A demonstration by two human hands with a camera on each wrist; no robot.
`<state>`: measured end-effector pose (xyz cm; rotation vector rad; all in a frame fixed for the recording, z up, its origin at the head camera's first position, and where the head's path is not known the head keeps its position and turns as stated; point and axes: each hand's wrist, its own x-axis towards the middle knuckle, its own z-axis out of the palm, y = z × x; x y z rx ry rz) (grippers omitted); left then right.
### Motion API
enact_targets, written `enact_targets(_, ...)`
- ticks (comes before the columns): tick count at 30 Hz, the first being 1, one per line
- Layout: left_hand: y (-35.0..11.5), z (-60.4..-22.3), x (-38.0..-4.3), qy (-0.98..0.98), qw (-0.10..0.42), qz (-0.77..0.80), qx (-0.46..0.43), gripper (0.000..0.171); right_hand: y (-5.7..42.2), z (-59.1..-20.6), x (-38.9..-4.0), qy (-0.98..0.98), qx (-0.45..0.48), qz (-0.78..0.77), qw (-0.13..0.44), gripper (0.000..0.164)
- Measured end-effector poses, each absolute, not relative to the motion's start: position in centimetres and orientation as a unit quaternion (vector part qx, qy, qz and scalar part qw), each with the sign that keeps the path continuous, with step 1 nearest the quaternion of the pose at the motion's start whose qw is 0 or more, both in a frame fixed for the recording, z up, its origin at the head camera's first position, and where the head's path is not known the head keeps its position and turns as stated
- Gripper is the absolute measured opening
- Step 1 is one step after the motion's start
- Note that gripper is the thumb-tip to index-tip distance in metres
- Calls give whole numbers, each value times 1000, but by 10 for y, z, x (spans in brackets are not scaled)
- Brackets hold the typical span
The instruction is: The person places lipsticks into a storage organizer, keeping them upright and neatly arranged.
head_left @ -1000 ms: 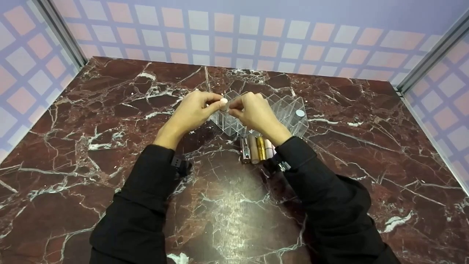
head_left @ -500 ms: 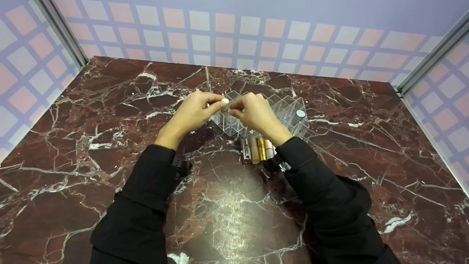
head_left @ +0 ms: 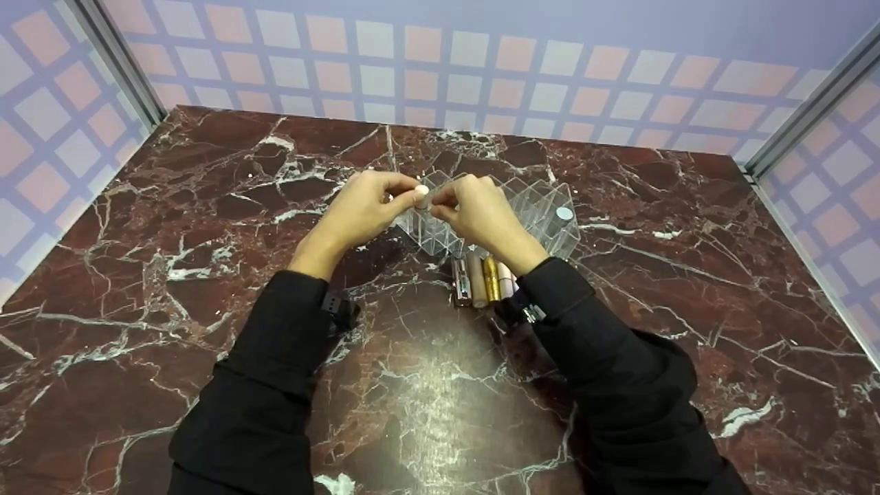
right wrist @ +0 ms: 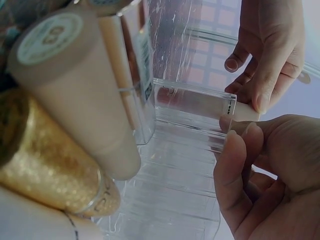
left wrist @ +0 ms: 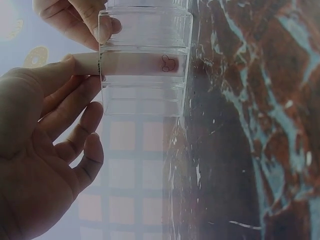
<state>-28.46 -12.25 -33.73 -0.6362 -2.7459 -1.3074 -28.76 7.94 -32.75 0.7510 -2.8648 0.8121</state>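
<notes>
Fingers of L hand [head_left: 357,210] pinch pale tube [left wrist: 90,64], upright, mostly in clear rack [head_left: 432,240]; R hand [head_left: 485,214] fingers pinch rack rim. Grey-topped tube [head_left: 564,214] in too; gold tube [head_left: 491,278], beige tube [head_left: 476,278] etc. on desk [head_left: 206,385], prob. TBD.

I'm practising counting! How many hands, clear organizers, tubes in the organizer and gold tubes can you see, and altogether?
Hands: 2 (left hand, right hand)
Clear organizer: 1
Tubes in the organizer: 2 (pinched tube, grey-topped tube)
Gold tube: 1
Total: 6
</notes>
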Motion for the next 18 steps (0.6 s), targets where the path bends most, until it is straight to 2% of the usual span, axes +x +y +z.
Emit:
enact_targets(8, -123, -333, -282, -885, 14, -416, -207, 27, 79, -326, -287, -936, 239, 259, 28, 16)
enact_targets(18, -121, -327, -279, -905, 21, -380, -188, 37, 81, -324, -284, -931, 240, 273, 19, 15)
